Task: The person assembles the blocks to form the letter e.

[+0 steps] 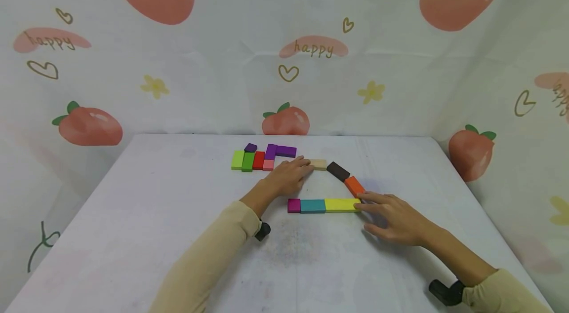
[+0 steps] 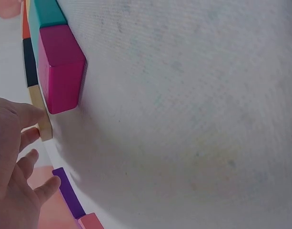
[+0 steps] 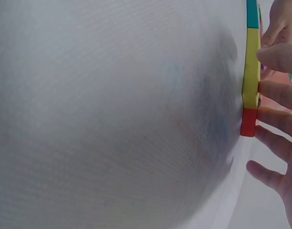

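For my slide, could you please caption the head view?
Left-hand fingers holding a beige block, right-hand fingers by a yellow block on a white table.

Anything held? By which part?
Left hand pinches the beige block by its left end. Right hand holds nothing, at the right end of the yellow block.

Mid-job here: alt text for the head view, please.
The left hand holds a beige block; the right hand touches the right end of a yellow block. Both blocks lie on a white table among other coloured blocks.
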Action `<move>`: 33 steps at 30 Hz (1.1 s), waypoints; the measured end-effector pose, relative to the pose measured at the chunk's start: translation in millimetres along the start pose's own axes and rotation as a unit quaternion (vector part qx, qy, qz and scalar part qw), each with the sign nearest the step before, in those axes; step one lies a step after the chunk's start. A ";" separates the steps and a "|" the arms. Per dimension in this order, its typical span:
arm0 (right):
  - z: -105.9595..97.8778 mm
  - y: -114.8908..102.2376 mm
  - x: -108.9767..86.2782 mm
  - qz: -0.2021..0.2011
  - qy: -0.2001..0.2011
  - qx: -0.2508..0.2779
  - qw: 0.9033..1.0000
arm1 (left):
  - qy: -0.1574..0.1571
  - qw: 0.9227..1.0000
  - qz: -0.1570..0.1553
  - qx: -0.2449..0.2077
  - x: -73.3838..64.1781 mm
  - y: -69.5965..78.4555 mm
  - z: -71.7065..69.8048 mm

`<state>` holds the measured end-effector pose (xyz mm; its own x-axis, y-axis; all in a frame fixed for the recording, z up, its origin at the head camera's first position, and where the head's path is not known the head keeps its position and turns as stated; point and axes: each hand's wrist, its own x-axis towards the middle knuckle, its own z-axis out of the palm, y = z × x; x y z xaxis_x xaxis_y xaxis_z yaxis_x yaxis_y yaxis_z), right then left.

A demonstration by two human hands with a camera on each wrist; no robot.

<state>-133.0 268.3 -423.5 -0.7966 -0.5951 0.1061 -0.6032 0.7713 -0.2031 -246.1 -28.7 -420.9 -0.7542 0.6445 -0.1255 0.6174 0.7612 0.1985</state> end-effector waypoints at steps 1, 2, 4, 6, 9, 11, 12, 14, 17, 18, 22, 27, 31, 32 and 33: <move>0.0 -0.1 0.0 0.000 0.000 0.000 1.000 | 0.001 1.000 0.000 0.001 0.3 -0.2 0.6; 0.1 -0.1 -0.1 0.001 0.000 0.000 1.000 | 0.002 1.000 0.001 0.003 0.6 -0.2 1.0; 0.2 -0.1 -0.1 0.001 0.001 0.000 1.000 | 0.004 1.000 0.002 0.005 1.0 -0.3 1.7; 0.5 0.2 -0.3 0.000 0.002 0.001 1.000 | 0.005 1.000 0.002 0.008 1.3 -0.4 2.1; 0.7 0.4 -0.1 -0.001 0.004 0.003 1.000 | 0.006 1.000 0.001 0.009 1.2 -0.3 2.1; 0.4 0.5 -0.3 -0.001 0.004 0.003 1.000 | 0.006 1.000 0.001 0.010 1.1 -0.2 1.8; 0.2 0.4 -0.4 -0.002 0.004 0.002 1.000 | 0.005 1.000 0.001 0.010 1.0 -0.2 1.6; -0.2 0.4 -0.7 -0.001 0.004 0.000 1.000 | 0.006 1.000 0.003 0.009 1.0 -0.3 1.0; -0.5 0.3 -0.9 -0.003 0.004 0.000 1.000 | 0.009 1.000 0.003 0.004 0.6 -1.8 0.6; -0.7 0.2 -0.9 -0.005 0.003 0.001 1.000 | 0.011 1.000 0.001 0.002 0.4 -2.8 0.6; -1.6 -0.3 -0.7 -0.006 0.000 0.003 1.000 | 0.027 0.999 -0.015 -0.009 -1.3 -8.8 -1.9; -2.7 0.0 -0.7 -0.008 0.004 0.001 1.000 | 0.051 0.997 -0.059 -0.003 -4.1 -22.5 -8.3; -2.1 0.8 -0.6 -0.014 0.008 0.003 1.000 | 0.052 0.992 -0.110 0.013 -6.9 -36.7 -10.4; -2.2 0.8 -0.7 -0.013 0.008 0.003 1.000 | 0.046 0.992 -0.121 0.015 -8.0 -39.8 -10.4; -2.3 0.7 -0.8 -0.013 0.006 0.003 1.000 | 0.041 0.991 -0.128 0.020 -8.9 -42.7 -9.8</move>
<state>-133.0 269.8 -421.6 -0.7809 -0.6123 0.1236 -0.6238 0.7538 -0.2064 -268.0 -67.6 -418.7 -0.9019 0.4231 -0.0866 0.4106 0.9022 0.1319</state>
